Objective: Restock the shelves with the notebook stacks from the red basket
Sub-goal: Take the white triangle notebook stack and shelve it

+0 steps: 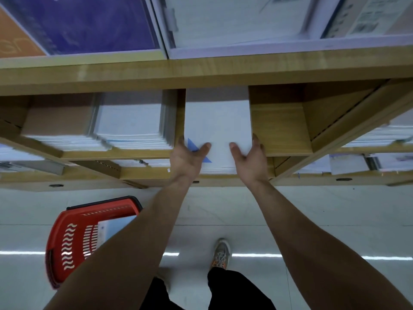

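Head view: left hand point(187, 158) and right hand point(250, 160) hold one notebook stack point(218, 121).

Grey sneaker point(221, 253) on pale glossy floor point(335, 220)

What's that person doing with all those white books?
A person is putting a stack of white notebooks into a wooden shelf compartment. The left grip and right grip, both bare hands, hold its near corners, thumbs on top. The stack's near end sticks out past the shelf edge. More stacks sit in the compartment to the left. A red basket on the floor holds more notebooks.
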The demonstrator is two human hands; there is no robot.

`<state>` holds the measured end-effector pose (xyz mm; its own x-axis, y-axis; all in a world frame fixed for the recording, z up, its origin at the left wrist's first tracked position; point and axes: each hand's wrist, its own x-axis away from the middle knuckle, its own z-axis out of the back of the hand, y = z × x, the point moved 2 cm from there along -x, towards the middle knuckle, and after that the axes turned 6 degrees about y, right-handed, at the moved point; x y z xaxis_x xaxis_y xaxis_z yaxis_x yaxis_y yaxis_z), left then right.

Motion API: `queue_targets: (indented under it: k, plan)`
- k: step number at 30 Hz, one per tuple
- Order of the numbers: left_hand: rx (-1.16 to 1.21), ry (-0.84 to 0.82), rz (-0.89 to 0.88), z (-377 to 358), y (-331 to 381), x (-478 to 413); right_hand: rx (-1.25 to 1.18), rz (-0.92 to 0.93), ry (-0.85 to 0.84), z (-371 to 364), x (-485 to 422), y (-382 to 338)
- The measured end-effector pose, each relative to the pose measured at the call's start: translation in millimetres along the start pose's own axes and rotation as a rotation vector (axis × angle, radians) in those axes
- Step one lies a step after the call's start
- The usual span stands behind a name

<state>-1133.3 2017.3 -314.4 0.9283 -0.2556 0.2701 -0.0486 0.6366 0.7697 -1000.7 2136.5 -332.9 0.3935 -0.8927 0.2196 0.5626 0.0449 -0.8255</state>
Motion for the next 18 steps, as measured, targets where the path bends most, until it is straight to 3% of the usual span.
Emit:
queue_targets:
  k: [7, 12, 18]
  plan:
    - [-0.133, 0.018, -0.055, -2, 42, -52, 0.029, 0.045, 0.080, -12, -58, -38]
    - [-0.127, -0.017, -0.067, -6, 44, -67, 0.176, 0.081, 0.053, -12, -73, -39]
    - [0.043, -0.016, -0.018, -16, 25, -65, -0.055, 0.021, 0.032, -15, -59, -31]
